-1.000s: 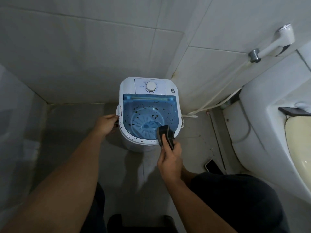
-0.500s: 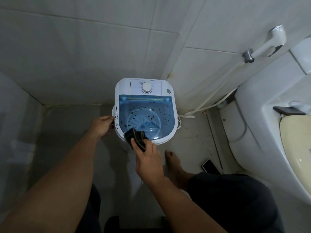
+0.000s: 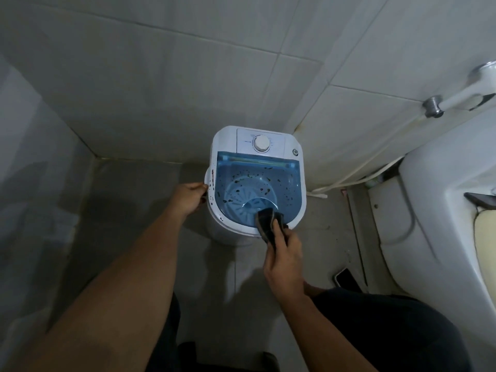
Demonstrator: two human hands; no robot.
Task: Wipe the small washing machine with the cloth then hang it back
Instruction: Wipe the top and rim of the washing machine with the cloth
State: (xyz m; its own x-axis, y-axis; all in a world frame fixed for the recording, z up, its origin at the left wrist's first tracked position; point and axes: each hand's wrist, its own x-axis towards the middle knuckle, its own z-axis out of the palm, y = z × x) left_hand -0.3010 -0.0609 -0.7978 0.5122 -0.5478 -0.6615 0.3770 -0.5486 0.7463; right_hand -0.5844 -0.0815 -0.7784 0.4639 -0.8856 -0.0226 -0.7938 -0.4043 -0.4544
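Note:
A small white washing machine point(image 3: 292, 142) stands on the floor in the tiled corner. Its translucent blue lid point(image 3: 257, 181) is speckled with dark spots, and dark marks run down the left rim. My right hand point(image 3: 283, 260) grips a dark folded cloth point(image 3: 264, 220) and presses it on the lid's near edge, right of centre. My left hand point(image 3: 189, 198) holds the machine's left side at a dark handle.
A white toilet point(image 3: 440, 200) fills the right side, with a spray hose point(image 3: 381, 154) and its wall holder point(image 3: 433, 106) above. A phone point(image 3: 345, 276) lies on the floor near my right knee. Tiled walls close in behind and to the left.
My right hand slid the cloth along the lid's front edge from right to left, then back to the right. My left hand stayed on the machine's side.

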